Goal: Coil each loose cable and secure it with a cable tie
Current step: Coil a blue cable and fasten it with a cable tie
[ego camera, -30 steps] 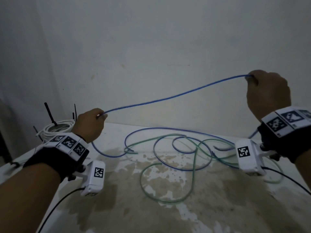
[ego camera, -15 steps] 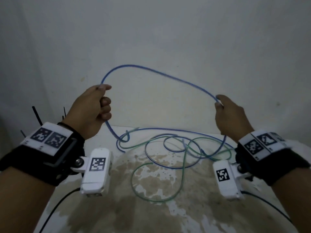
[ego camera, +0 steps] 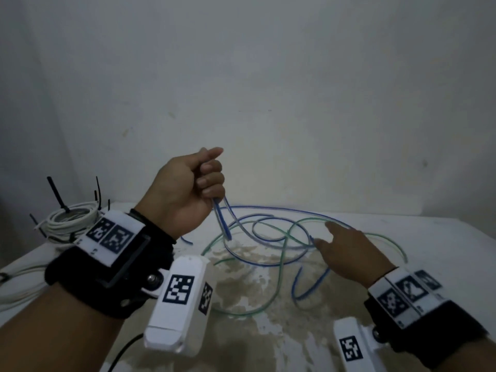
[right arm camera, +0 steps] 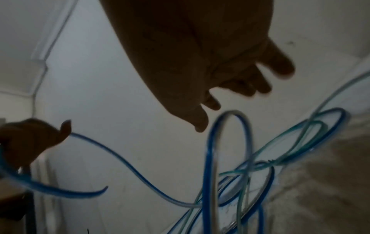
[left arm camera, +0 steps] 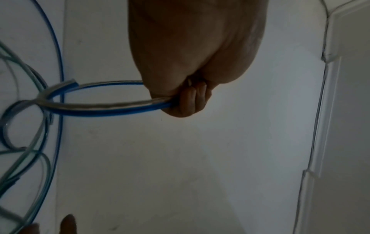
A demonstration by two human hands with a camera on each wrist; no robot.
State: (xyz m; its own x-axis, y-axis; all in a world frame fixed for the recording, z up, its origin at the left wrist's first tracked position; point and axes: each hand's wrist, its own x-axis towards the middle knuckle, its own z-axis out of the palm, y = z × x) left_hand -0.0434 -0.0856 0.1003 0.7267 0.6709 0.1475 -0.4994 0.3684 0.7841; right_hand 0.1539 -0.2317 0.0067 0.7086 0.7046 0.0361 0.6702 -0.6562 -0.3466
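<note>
My left hand (ego camera: 200, 183) is raised above the table and grips the blue cable (ego camera: 222, 221); two strands hang from the fist, one ending in a short free tip. The wrist view shows the same left hand (left arm camera: 190, 101) curled round the blue cable (left arm camera: 104, 110). The rest of the blue cable lies in loose loops on the table, tangled with a green cable (ego camera: 279, 269). My right hand (ego camera: 346, 251) is low over those loops with fingers spread, holding nothing. From the right wrist, the right hand (right arm camera: 230, 95) hovers above a blue loop (right arm camera: 210, 158).
A coiled white cable (ego camera: 69, 221) bound with black cable ties (ego camera: 57, 194) sits at the table's back left. The white table (ego camera: 429, 237) has a worn brown patch in the middle. A plain wall stands close behind.
The right hand has let go of the blue cable and dropped to the loops on the table. The left hand now holds the cable gathered in its fist, nearer the middle.
</note>
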